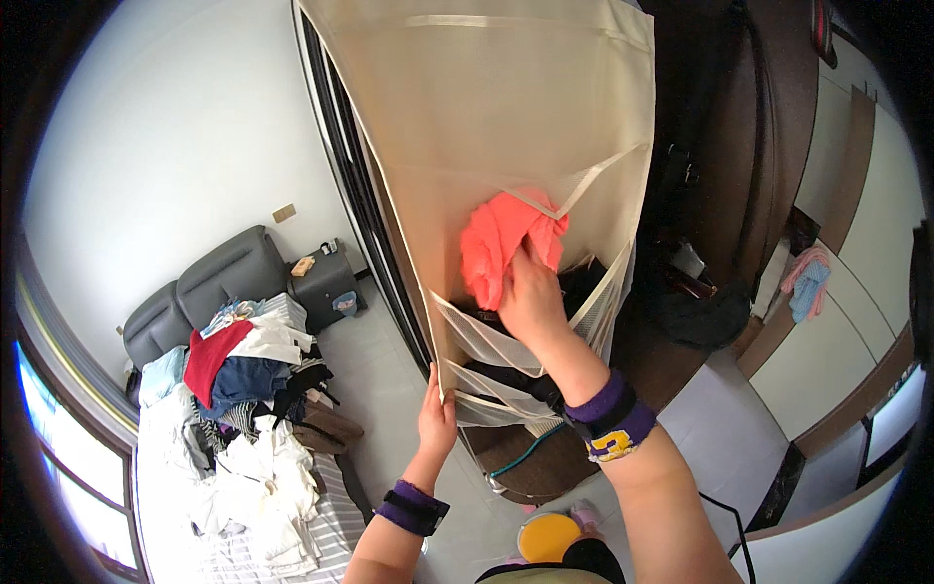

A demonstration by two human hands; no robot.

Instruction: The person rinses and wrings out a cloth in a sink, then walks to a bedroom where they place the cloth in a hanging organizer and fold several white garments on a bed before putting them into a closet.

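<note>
A beige fabric hanging organizer (503, 109) with mesh pockets hangs before me. My right hand (536, 296) grips a bunched coral-pink cloth (492, 244) at an open pocket in its middle. Part of the cloth's top edge sits behind the pale trim of the pocket above. Dark items (584, 281) lie in the pocket beside my right hand. Lower down, my left hand (436, 420) holds the organizer's left edge near the lower mesh pockets (496, 394), which also contain something dark. Each wrist wears a purple band.
Clothes (255, 379) are heaped on a striped bed (332, 489) at left, near a dark grey nightstand (325, 281). Below the organizer are a brown shelf (529, 467) and a yellow round object (549, 538) by my feet. Dark bags (693, 306) stand at right.
</note>
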